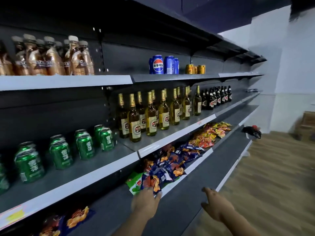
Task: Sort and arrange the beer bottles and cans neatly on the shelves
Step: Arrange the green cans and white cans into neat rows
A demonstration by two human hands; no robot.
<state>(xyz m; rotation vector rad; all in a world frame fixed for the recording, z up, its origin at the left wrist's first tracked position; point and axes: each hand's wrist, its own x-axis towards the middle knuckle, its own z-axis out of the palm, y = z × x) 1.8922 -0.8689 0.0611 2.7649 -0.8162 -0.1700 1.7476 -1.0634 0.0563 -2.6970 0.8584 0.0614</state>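
Note:
Several green beer cans [85, 145] stand in loose pairs on the left of the middle shelf [170, 136]. To their right are several clear bottles of golden beer [151, 116], then a cluster of dark beer bottles [216, 97] further along. Both hands are low, below that shelf. My left hand [145, 201] reaches toward the snack shelf, fingers touching a blue snack packet [150, 182]. Hovering over the lower shelf, my right hand [215, 204] has its fingers apart and holds nothing.
The top shelf holds brown coffee bottles [51, 57], blue cola cans [163, 64] and small gold cans [195, 68]. Blue and red-yellow snack packets [209, 133] fill the shelf under the beer. A wooden floor [272, 167] and cardboard boxes [306, 125] lie to the right.

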